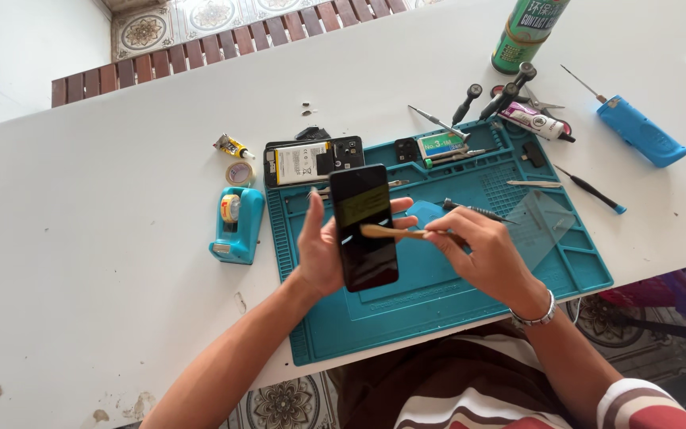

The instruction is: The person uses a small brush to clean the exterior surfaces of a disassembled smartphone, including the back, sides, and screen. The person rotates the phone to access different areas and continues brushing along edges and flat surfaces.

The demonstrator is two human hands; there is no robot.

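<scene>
Teal silicone is covering the middle of the white table [121, 199] as a ridged work mat [438, 302], and above it the person is holding a black smartphone [364, 227] upright, its dark glass facing the camera. The left hand [321, 248] is gripping the phone from behind and along its left edge, fingers wrapped round the body and the thumb showing at the right side. The right hand [482, 250] is pinching a thin, pale wooden stick [395, 232] between thumb and fingertips, its far end lying across the phone's screen; a metal bracelet [535, 315] is sitting on that wrist.

Just behind the phone, an opened phone body with its battery exposed [311, 161] is lying at the mat's upper left corner. A teal tape dispenser [237, 222] is standing beside the mat's left edge, with a small roll of tape [239, 172] and a little glue tube [232, 145] near it. Farther right, screwdrivers [502, 95] are lying around a green spray can [527, 32], and a blue handheld tool [641, 131] is resting well apart on the table.
</scene>
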